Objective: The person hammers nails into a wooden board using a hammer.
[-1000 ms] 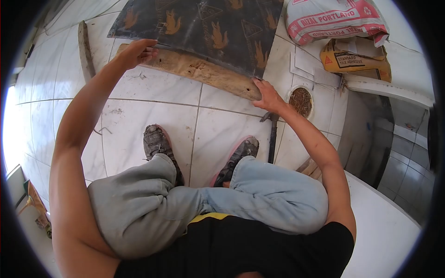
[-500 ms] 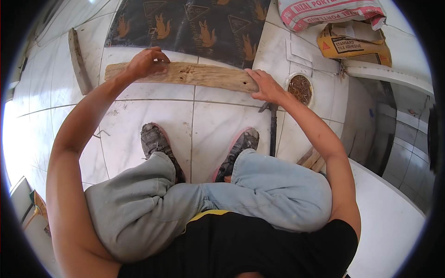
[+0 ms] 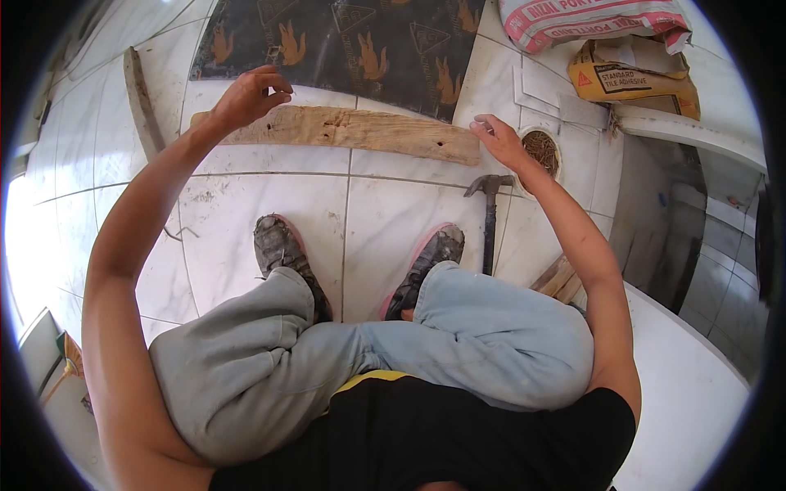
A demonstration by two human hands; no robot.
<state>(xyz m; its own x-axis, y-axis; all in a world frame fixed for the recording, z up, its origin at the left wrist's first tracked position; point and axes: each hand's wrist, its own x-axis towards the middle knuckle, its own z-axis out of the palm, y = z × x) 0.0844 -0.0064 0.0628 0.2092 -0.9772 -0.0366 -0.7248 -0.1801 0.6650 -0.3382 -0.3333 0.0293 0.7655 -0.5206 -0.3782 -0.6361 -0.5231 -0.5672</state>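
A weathered wooden plank (image 3: 368, 132) with dark holes lies across the floor tiles in front of my shoes. My left hand (image 3: 252, 96) hovers over its left part, holding nothing, with loosely bent fingers and the thumb apart. Just off the plank's right end is my right hand (image 3: 498, 137), also holding nothing, its fingers slightly curled and apart. A claw hammer (image 3: 490, 219) lies on the tiles below that hand, its head toward the plank and its dark handle toward my knee.
Beyond the plank lies a dark printed sheet (image 3: 360, 57). A round container of nails (image 3: 539, 153) stands beside my right wrist. Farther right are a tile adhesive bag (image 3: 634, 80) and a cement bag (image 3: 594, 20). Another wood strip (image 3: 142, 102) lies at left.
Both hands have come off the plank: the left rose and moved away from me, the right shifted to the right. The hammer's head and the plank's right end are now uncovered.
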